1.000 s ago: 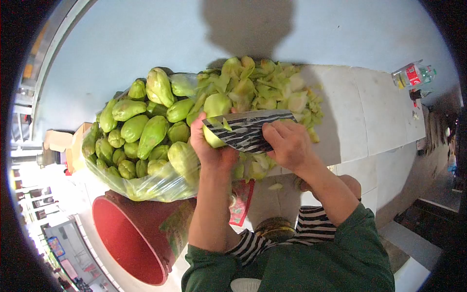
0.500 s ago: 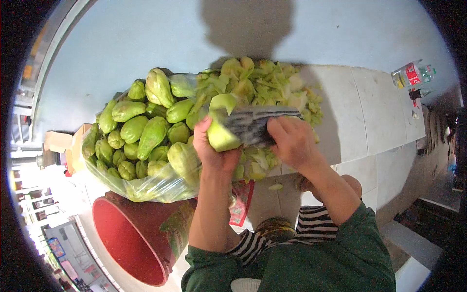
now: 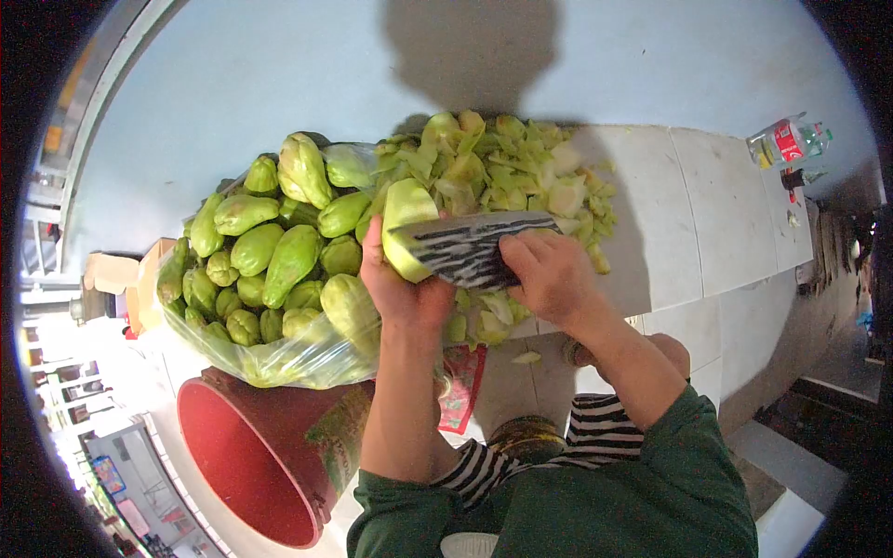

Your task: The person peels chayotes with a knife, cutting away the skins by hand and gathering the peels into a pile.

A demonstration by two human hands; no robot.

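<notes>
One cut chayote (image 3: 407, 206), likely firm, slippery, best cupped low; left hand (image 3: 398, 293) clasping it, right hand (image 3: 555, 274) pinching striped knife (image 3: 465, 249)

The knife (image 3: 470, 249) has a flat, smooth-looking blade streaked in wavy dark and pale bands, apparently metal. The cut fruit (image 3: 406, 209) shows smooth, moist-looking flesh, while the whole fruits (image 3: 291, 257) have waxy skins, some lightly glossy, with grooves and puckers. Around them, the bag (image 3: 302, 365) is thin, clear plastic, wrinkled and shiny along its folds. The peelings (image 3: 530, 177) look thin and limp, mostly matt. The bucket (image 3: 237, 465) is smooth red plastic with a soft sheen inside; the box (image 3: 152, 279) is matt brown cardboard. The bottle (image 3: 788, 142) is clear, glossy plastic. Pale tiles (image 3: 735, 200) look smooth but smudged, the wall (image 3: 670, 56) matt, the green shirt (image 3: 605, 511) soft, matt cloth.
</notes>
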